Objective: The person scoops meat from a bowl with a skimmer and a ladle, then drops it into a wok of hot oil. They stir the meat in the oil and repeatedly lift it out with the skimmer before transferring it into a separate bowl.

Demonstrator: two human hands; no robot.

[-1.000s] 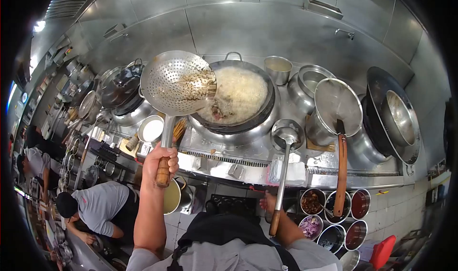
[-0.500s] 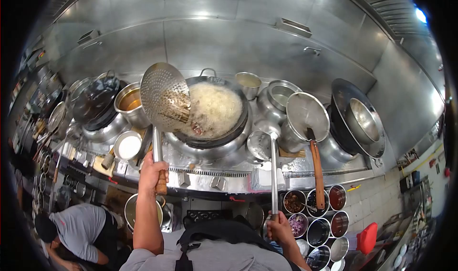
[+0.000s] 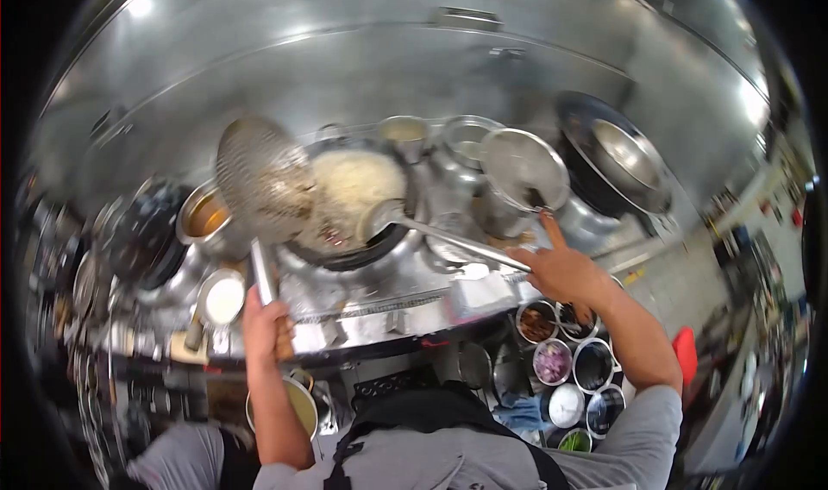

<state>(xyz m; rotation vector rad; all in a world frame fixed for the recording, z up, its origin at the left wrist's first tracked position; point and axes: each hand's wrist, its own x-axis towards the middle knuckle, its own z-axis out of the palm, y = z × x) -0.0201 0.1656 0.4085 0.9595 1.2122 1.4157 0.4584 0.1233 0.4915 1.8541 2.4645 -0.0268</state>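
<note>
My left hand is closed round the handle of a large perforated skimmer, which is tilted beside the wok's left side with some brown food on it. My right hand grips the long metal handle of a ladle. The ladle's bowl is at the right front part of the wok. Pale foaming liquid fills much of the wok, and small dark reddish pieces show near its front edge.
A pot of amber liquid and a bowl of white stuff stand left. A round strainer lies over a pot at right, near a dark wok. Ingredient containers sit lower right. A co-worker bends at lower left.
My right hand has moved up and forward, bringing the ladle's bowl left into the wok. My left hand still holds the skimmer. The view has shifted, and the co-worker sits lower in it.
</note>
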